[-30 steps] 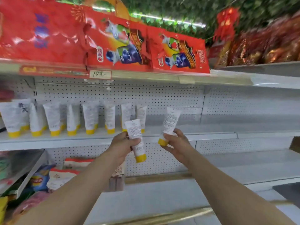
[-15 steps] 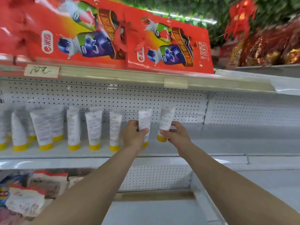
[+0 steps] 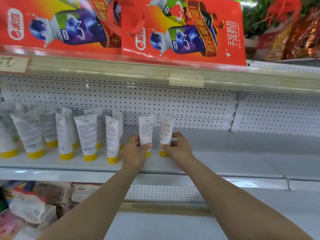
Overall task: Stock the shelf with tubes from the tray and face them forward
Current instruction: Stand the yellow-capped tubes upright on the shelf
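Both tubes upright, caps down on shelf (image 3: 225, 160), at R end of row. L hand (image 3: 134, 153) grip clamped on one tube (image 3: 145, 130); R hand (image 3: 178, 148) pinches the other (image 3: 165, 130) low, near cap. Fine-print sides face out w/ long axes vertical, so prob. each needs a twist in place.

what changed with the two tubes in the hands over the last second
Both hands carried their tubes up and forward from in front of the shelf edge onto the shelf. The left hand and right hand now stand the left tube and right tube cap-down at the row's right end. Both grips stayed closed.
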Demonstrator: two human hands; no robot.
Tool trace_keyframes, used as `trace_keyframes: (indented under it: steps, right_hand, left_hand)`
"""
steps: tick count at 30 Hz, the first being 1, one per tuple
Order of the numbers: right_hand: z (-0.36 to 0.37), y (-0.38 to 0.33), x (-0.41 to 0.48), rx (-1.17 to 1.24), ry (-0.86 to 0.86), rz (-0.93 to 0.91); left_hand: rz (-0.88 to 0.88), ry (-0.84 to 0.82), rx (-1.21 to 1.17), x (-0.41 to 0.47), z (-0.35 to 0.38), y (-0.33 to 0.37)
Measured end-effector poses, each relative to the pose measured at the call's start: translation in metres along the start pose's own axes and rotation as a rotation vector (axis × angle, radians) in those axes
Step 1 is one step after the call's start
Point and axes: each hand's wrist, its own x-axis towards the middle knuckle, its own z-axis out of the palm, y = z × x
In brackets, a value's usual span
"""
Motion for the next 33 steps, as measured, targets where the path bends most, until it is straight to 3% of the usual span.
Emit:
trace_keyframes:
  steps: [14,33]
  right_hand:
    - [0.015,0.009,0.021,-0.012,-0.025,-0.013]
    - [0.023,0.010,0.021,-0.011,0.020,-0.052]
  left_hand:
    - [-0.068,0.180,0.078,0.019,0.007,-0.001]
    - [-0.087,0.191,0.080,0.018,0.007,-0.001]
